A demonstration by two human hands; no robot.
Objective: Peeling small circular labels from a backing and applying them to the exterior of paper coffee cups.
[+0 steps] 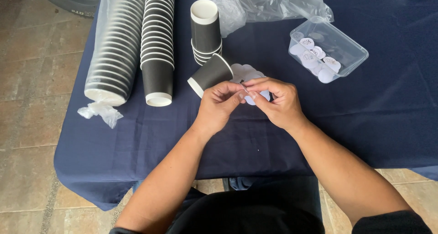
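Pinching one small white round sticker [250,98], mostly hidden, left hand [218,107] and right hand [277,103] both closed on it

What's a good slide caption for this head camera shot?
Left hand and right hand pinch a round white sticker beside a tipped black cup.

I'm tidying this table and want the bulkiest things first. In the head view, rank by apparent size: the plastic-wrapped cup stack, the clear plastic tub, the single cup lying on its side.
1. Plastic-wrapped cup stack
2. Clear plastic tub
3. Single cup, clearly smallest.
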